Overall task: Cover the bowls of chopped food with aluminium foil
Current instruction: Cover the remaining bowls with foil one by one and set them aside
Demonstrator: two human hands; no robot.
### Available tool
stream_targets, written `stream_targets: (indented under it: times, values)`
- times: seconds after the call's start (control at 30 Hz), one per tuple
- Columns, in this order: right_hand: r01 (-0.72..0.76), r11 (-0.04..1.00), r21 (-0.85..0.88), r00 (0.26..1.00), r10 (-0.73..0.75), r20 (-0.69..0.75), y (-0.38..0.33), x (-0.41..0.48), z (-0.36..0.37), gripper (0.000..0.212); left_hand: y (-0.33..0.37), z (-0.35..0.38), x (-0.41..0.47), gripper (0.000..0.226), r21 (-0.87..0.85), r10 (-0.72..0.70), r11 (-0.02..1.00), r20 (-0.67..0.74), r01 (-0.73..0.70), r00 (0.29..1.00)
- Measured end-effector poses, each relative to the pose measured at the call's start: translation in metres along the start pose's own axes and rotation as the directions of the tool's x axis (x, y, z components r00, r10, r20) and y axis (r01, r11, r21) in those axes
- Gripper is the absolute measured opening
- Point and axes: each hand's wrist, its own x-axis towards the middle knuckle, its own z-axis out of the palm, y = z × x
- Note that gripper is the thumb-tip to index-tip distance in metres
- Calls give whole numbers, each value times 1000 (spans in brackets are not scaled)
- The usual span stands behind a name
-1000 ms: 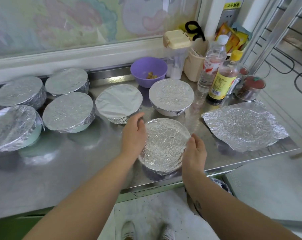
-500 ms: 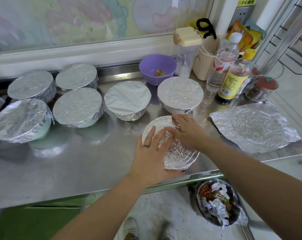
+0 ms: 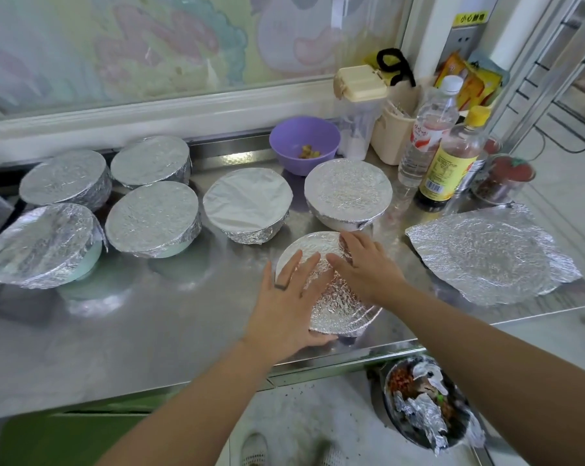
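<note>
Pressing foil-covered bowl [image 3: 331,297] at counter's [image 3: 150,331] front edge: left hand [image 3: 286,306] flat on top, fingers straight and spread; right hand [image 3: 361,264] flat beside it, fingers extended; loose foil sheet [image 3: 489,253] lies to right.

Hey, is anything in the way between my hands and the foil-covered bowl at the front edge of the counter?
Nothing visible does. The left hand and the right hand both rest directly on the foil-covered front bowl, with no other thing between.

Back right of my table [image 3: 133,331]: clear water bottle [image 3: 428,136], yellow-capped sauce bottle [image 3: 450,166], cream-lidded shaker [image 3: 360,105]. Bin [image 3: 388,395] on floor below.
</note>
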Motion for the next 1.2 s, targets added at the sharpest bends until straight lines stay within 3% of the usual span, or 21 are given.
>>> stream_targets:
  times: [0.13, 0.23, 0.37, 0.43, 0.5, 0.57, 0.6, 0.63, 0.7, 0.83, 0.97, 1.2]
  values:
    - [-124, 992, 3, 992, 124, 5, 2, 1, -8, 81, -16, -2, -8, 122, -1, -109, 994, 9, 109, 994]
    - [-87, 995, -48, 996, 86, -27, -1, 1, -17, 92, -12, -5, -23, 119, -120, -270, 956, 2, 269, 963]
    - [71, 987, -141, 994, -59, 91, -9, 1, -18, 117, 12, -6, -44, 86, -474, -526, 737, 46, 482, 849]
    - [88, 976, -198, 985, -56, 162, -10, 1, -15, 130, 23, -10, -48, 60, -591, -635, 514, 226, 622, 739]
    - [91, 973, -213, 981, -51, 190, -9, 1, -11, 139, 34, -18, -47, 32, -647, -632, 199, 490, 736, 601]
    - [94, 970, -224, 980, -51, 190, -7, 2, -7, 141, 45, -31, -38, 16, -617, -485, -251, 747, 746, 454]
    - [93, 969, -228, 981, -50, 187, -6, 2, -5, 141, 49, -37, -31, 14, -522, -358, -473, 850, 709, 387]
    - [89, 969, -230, 982, -46, 185, -6, 3, -5, 140, 52, -42, -24, 17, -405, -234, -639, 912, 654, 336]
    - [88, 969, -231, 982, -45, 184, -6, 4, -4, 139, 54, -48, -11, 29, -235, -74, -810, 950, 537, 303]
    - [80, 976, -203, 986, -47, 163, -4, 6, -3, 135, 50, -51, 7, 37, -102, -3, -949, 949, 297, 316]
    - [87, 972, -218, 989, -58, 139, -2, 7, 1, 137, 51, -55, 17, 45, 35, 57, -998, 909, 60, 412]
    - [119, 955, -272, 992, -100, 82, 2, 6, 8, 134, 58, -51, 27, 46, 70, 57, -997, 883, -10, 466]
